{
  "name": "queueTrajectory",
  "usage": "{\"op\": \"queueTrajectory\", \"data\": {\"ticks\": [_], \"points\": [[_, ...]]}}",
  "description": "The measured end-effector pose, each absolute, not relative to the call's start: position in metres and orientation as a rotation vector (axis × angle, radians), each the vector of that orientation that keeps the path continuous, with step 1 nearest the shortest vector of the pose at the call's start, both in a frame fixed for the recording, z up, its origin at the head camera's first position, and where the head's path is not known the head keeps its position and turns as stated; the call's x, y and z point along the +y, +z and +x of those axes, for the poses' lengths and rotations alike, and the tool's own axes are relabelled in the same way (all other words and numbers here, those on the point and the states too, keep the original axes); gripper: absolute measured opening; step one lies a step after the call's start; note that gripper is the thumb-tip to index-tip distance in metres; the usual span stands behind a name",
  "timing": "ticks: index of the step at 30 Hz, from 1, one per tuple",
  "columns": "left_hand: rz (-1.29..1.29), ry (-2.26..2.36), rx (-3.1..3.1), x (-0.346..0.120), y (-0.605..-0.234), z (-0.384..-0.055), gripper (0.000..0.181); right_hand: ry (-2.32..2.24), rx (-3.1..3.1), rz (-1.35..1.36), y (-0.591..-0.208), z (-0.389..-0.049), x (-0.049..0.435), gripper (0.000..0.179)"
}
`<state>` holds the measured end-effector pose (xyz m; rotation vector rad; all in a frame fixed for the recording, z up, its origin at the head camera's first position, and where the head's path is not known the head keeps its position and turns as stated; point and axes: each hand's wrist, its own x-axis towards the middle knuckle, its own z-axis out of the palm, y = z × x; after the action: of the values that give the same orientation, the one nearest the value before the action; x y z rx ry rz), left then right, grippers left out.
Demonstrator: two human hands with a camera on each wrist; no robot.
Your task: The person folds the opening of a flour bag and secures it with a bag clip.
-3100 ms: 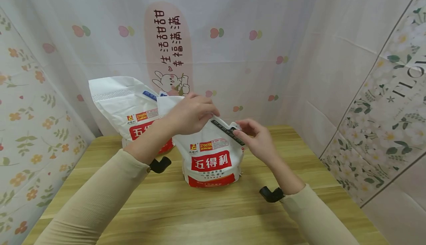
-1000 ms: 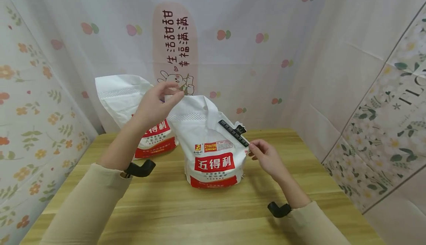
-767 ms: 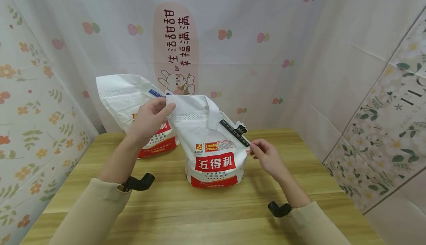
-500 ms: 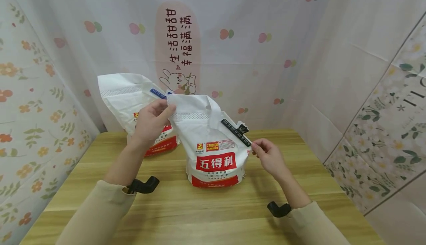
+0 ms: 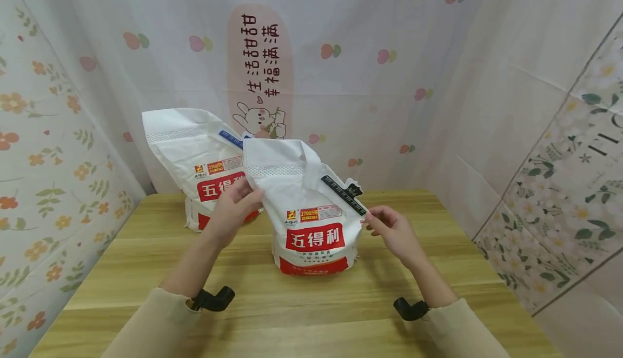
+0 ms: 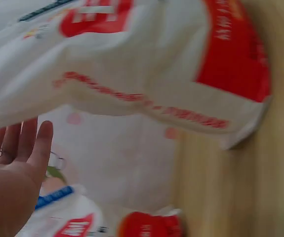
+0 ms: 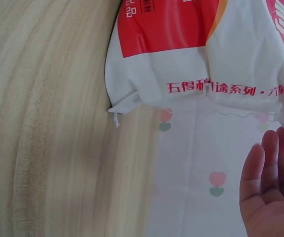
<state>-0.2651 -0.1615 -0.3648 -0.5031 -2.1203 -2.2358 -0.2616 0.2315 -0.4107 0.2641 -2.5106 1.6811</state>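
Note:
A white flour bag (image 5: 313, 236) with red print stands upright on the table, its top folded down to the right. Across that fold sits a black bag clip (image 5: 343, 194). My right hand (image 5: 394, 233) pinches the bag's corner at the clip's lower end, with thumb and index finger; the other fingers hang loose. At the bag's left side, my left hand (image 5: 233, 212) has its fingers extended, the tips right at the bag's edge. In the left wrist view those fingers (image 6: 28, 140) reach up to the bag's underside edge, holding nothing.
Behind and to the left stands a second flour bag (image 5: 194, 163), also folded, with a blue bag clip (image 5: 230, 138) on it. The wooden table (image 5: 311, 315) ends at a patterned curtain (image 5: 340, 77) behind and at the sides.
Both hands have come off the folded top and clip. The left hand first pinched the bag's upper left corner, then let go and slid down its side. The right hand moved to the clip's lower end.

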Motion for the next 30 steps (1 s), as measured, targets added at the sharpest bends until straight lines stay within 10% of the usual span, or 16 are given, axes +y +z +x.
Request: {"op": "queueTrajectory", "data": {"ticks": [16,30], "points": [[-0.155,-2.150,-2.058,-0.154,-0.400,-0.267,0.014,1.637,-2.485,0.137,-0.413,-0.264,0.225,0.018],[-0.394,-2.166,-2.127,-0.155,-0.402,-0.264,0.042,1.723,-2.466,0.222,-0.412,-0.263,0.232,0.031]]}}
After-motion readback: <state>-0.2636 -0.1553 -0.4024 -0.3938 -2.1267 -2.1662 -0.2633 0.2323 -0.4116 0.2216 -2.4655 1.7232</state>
